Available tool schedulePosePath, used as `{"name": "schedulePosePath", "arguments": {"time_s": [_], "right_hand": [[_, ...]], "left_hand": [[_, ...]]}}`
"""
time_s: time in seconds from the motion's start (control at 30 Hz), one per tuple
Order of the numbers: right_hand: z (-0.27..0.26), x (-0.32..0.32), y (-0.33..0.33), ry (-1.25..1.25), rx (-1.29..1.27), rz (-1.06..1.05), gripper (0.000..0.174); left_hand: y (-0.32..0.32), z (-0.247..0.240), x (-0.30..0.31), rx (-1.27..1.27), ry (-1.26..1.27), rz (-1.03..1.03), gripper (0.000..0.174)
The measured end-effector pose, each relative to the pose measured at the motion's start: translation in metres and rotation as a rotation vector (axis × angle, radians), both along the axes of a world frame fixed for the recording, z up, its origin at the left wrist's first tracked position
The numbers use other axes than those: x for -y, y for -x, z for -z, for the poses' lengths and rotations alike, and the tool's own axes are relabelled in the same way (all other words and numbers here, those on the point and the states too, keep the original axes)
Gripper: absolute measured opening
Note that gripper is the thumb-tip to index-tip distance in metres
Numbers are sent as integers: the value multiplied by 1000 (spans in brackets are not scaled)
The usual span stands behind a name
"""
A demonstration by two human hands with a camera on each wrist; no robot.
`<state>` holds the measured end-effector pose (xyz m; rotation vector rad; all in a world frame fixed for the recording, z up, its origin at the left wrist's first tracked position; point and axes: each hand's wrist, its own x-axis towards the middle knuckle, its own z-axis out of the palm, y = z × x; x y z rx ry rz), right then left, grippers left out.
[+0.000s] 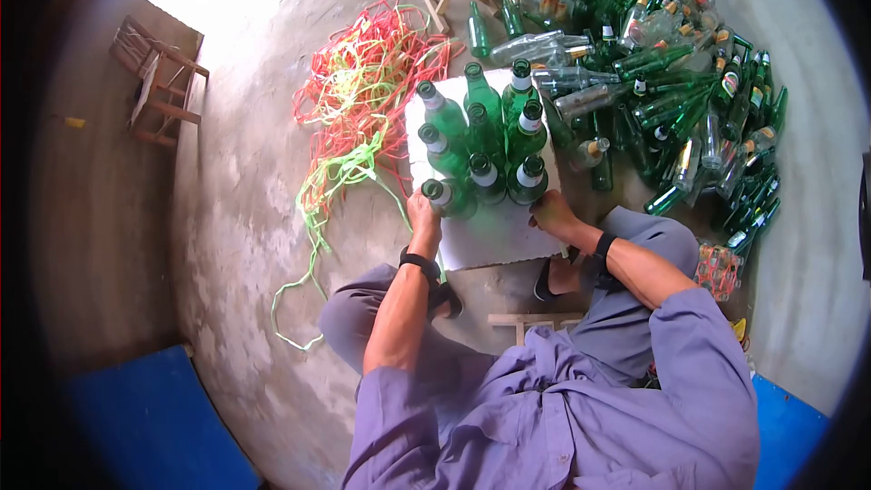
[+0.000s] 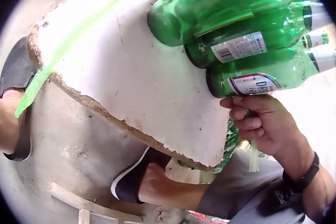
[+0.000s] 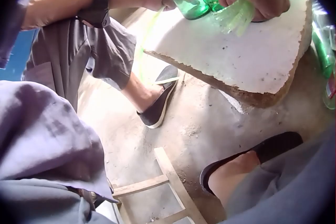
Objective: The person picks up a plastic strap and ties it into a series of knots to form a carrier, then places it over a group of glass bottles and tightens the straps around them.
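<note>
Head view: both forearms reach forward, wrists turned in toward a cluster of upright green bottles (image 1: 483, 141) on a white board (image 1: 494, 240). The right hand (image 1: 552, 213) curls its fingers round a pale green strap (image 3: 233, 16) at the cluster's base. The left hand (image 1: 424, 216) rests against the opposite side, and I cannot tell its grip.

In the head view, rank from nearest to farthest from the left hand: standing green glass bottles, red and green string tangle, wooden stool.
1. Standing green glass bottles, at the left hand, on the white board.
2. Red and green string tangle, floor, farther left.
3. Wooden stool, far left.
</note>
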<state>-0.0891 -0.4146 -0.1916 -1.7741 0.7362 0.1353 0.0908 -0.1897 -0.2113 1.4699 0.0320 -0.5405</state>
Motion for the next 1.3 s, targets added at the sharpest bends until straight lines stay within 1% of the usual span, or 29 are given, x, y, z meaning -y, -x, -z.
{"name": "schedulePosePath", "arguments": {"time_s": [0.03,0.1,0.13,0.17,0.2,0.23,0.27,0.3,0.33,0.4,0.43,0.5,0.53,0.6,0.63,0.7,0.73,0.77,0.83,0.87,0.9,0.97,1.0,1.07,1.1,1.13,1.17,1.2,1.3], "right_hand": [[6,3,2,-3,-4,-2,22],[19,14,11,316,301,-416,19],[22,19,16,318,303,-418,19],[25,25,20,242,248,-438,19],[25,27,22,165,192,-459,19],[14,24,20,168,196,-464,19],[3,22,21,60,-65,-349,18],[-14,18,22,-49,-326,-228,18],[-34,12,20,-46,-323,-232,18],[-75,-1,13,-28,-589,-533,18],[-86,-8,16,-23,-587,-538,18],[-101,-24,24,-215,-433,-615,18],[-105,-32,26,-213,-432,-623,18],[-112,-46,27,-555,-429,-618,18],[-121,-55,27,-552,-427,-621,18],[-139,-72,24,-795,-381,-611,21],[-135,-77,20,-885,-338,-635,25],[-134,-83,19,-884,-338,-636,25],[-137,-99,17,-1052,-196,-474,26],[-127,-104,16,-1095,-163,-453,29],[-125,-109,13,-1095,-164,-455,29],[-120,-119,8,-1091,-187,-357,31],[-115,-121,6,-1093,-139,-388,32],[-115,-129,2,-1108,-131,-351,30],[-116,-133,0,-1122,-123,-317,28],[-116,-136,0,-1131,-135,-314,28],[-117,-138,-1,-1128,-156,-246,23],[-118,-139,-1,-1122,-177,-180,19],[-125,-140,-1,-1140,-145,-201,21]], "left_hand": [[2,-1,-2,-4,-3,-2,28],[4,-9,-4,-25,-168,2,32],[4,-11,-5,-36,-308,32,33],[4,-13,-8,-34,-306,28,33],[4,-7,-15,-14,-316,71,32],[4,2,-23,8,-327,112,32],[6,12,-30,-14,-199,94,26],[8,8,-34,-11,-198,90,26],[11,1,-35,-54,-231,125,23],[18,-24,-37,-144,-261,179,19],[23,-26,-39,-142,-258,172,19],[32,-33,-44,-179,-248,183,19],[37,-38,-47,-174,-262,209,19],[42,-44,-51,-223,-289,257,21],[46,-46,-51,-232,-297,274,21],[56,-58,-50,-236,-295,298,22],[60,-67,-49,-243,-293,324,22],[63,-75,-47,-242,-293,323,22],[70,-95,-45,-180,-322,434,21],[73,-105,-46,-114,-296,487,21],[72,-107,-47,-114,-296,486,21],[68,-110,-47,122,-321,694,24],[68,-118,-45,119,-320,695,24],[70,-148,-36,-44,-404,728,28],[72,-152,-34,-130,-446,743,30],[74,-141,-34,-71,-417,693,31],[76,-137,-36,-90,-421,692,31],[76,-149,-34,-76,-446,685,32],[75,-155,-34,-49,-469,683,34]]}}
